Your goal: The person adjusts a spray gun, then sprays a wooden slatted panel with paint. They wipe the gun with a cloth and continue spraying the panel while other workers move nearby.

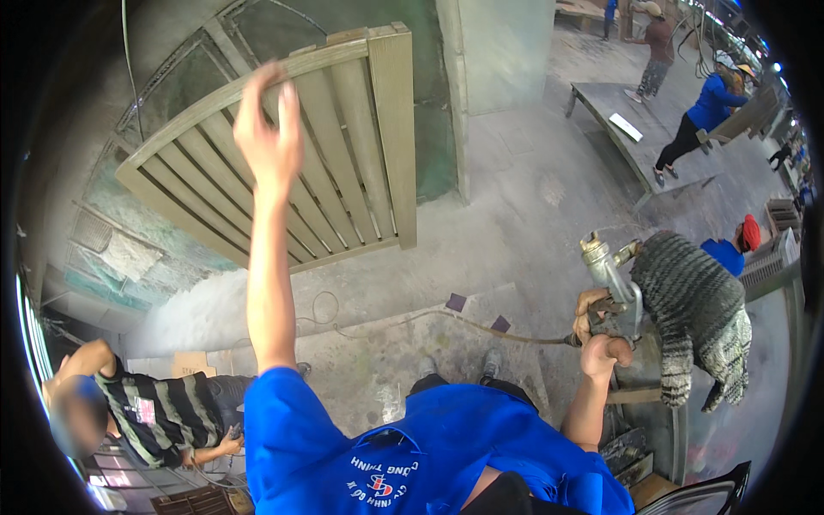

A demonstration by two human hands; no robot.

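My left hand [270, 137] is raised with its fingers apart, in front of the top rail of a slatted wooden panel [390, 129] with a greenish-brown coat. The fingertips are slightly blurred, and I cannot tell if they touch the rail. At the right, my right hand [601, 350] is closed round the handle of a metal spray gun [611, 279]. A thin hose [515, 337] runs from the gun across to the left. Just beyond the gun, grey-and-black knitted fabric [691, 300] hangs over a support.
At the lower left a person in a striped shirt [163, 403] is close by. A grey platform [614, 137] stands at the upper right, where a person in blue [714, 103] handles a wooden piece. Dark square patches [456, 302] lie on the dusty floor.
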